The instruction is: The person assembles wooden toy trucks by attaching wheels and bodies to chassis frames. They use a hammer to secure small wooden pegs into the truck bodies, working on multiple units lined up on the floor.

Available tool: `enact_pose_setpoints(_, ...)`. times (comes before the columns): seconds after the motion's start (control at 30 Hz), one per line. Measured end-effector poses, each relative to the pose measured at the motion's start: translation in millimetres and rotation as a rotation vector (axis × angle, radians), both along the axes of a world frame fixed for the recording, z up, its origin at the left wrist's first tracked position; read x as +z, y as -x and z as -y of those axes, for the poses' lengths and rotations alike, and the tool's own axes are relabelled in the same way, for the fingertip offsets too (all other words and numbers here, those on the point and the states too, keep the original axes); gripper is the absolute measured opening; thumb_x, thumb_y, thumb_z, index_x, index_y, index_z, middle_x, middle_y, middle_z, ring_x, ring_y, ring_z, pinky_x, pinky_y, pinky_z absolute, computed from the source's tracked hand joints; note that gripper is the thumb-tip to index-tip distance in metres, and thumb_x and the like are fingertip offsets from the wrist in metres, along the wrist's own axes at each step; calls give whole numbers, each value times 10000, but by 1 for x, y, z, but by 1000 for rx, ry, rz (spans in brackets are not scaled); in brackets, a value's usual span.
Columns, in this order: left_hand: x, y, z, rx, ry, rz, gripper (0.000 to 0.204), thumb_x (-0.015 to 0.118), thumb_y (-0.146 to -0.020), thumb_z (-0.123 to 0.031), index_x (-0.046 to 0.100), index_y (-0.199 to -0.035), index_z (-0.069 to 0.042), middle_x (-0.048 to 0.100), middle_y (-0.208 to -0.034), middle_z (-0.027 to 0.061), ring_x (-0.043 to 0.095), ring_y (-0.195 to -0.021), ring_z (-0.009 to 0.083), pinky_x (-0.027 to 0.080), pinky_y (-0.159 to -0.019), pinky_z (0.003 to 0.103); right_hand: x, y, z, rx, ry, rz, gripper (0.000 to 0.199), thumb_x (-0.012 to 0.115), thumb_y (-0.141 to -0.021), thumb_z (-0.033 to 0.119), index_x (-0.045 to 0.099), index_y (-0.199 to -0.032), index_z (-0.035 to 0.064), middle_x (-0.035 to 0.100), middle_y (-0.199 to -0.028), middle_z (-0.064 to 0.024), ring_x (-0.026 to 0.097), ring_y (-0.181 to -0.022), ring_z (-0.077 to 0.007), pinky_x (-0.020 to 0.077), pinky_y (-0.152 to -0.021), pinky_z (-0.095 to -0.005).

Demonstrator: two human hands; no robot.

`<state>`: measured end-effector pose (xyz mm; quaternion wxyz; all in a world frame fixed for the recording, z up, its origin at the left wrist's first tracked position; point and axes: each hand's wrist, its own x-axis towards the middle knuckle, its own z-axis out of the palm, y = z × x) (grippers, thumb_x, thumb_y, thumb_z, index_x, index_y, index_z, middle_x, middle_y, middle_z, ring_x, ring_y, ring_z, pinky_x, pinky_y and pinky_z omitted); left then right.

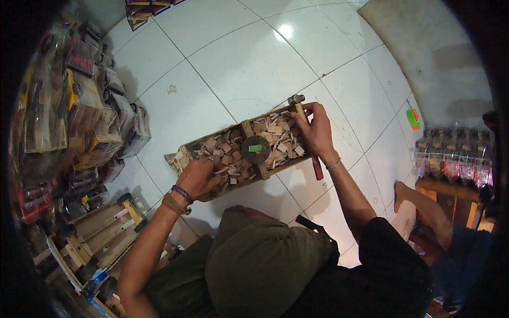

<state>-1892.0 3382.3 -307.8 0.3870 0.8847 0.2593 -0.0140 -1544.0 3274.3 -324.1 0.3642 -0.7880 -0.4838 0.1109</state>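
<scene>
A long wooden box with a crosspiece lies on the floor before me, filled with small flat pieces of wood. My left hand reaches over its near left side; thumb and forefinger are apart at the pieces, and the other fingers are partly hidden. My right hand is closed round a hammer at the right end of the box. The hammer's metal head points away from me, and its red grip end shows below the hand. A dark round disc with a green patch sits mid-box.
Plastic-wrapped wooden goods are piled along the left. A wooden frame with wheels lies at the lower left. To the right are a green and orange tape roll, wrapped goods and another person's bare leg. White tiles cover the floor.
</scene>
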Motion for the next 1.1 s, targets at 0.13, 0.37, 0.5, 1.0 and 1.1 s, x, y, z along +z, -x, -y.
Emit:
enact_pose_setpoints(0.13, 3, -3, -4, -16, 74, -106, 266, 711, -849, -134, 644, -1094, -56, 708, -871, 170, 700, -833, 363, 562, -761, 428, 8, -3, 6, 10, 56, -93, 389, 755, -891, 318, 613, -1062, -2, 597, -965, -121, 581, -816, -247, 486, -722, -371)
enact_pose_setpoints(0.37, 2, -6, -2, -34, -65, -206, 305, 699, -890, -152, 639, -1179, -76, 716, -848, 155, 710, -844, 349, 568, -795, 427, 21, -2, 6, 36, 41, -3, 400, 743, -900, 328, 632, -1129, 19, 602, -978, -119, 587, -854, -247, 485, -750, -366)
enact_pose_setpoints(0.5, -4, 4, -14, 0, -86, -39, 411, 689, -906, -182, 593, -1294, -87, 671, -1119, 169, 644, -1076, 360, 535, -896, 436, 31, 5, 10, 34, -108, 185, 304, 686, -950, 235, 634, -1184, 49, 637, -998, -91, 575, -790, -200, 468, -698, -338)
enact_pose_setpoints(1.0, -20, -28, 3, -156, -321, -292, 800, 763, -809, -307, 382, -1511, -254, 349, -1522, 188, 611, -1117, 431, 513, -935, 565, 14, 43, -9, 615, 723, 359, 1173, 923, -622, 340, 231, -1567, 278, 322, -1484, -360, 597, -1158, -467, 546, -917, -500)
enact_pose_setpoints(1.1, -19, -21, -13, -76, -283, -139, 643, 730, -804, -167, 501, -1403, -211, 479, -1392, 168, 654, -1001, 404, 557, -877, 477, 7, 36, -16, 641, 617, 323, 1022, 891, -656, 229, 327, -1503, 138, 454, -1335, -295, 661, -1000, -427, 571, -835, -493)
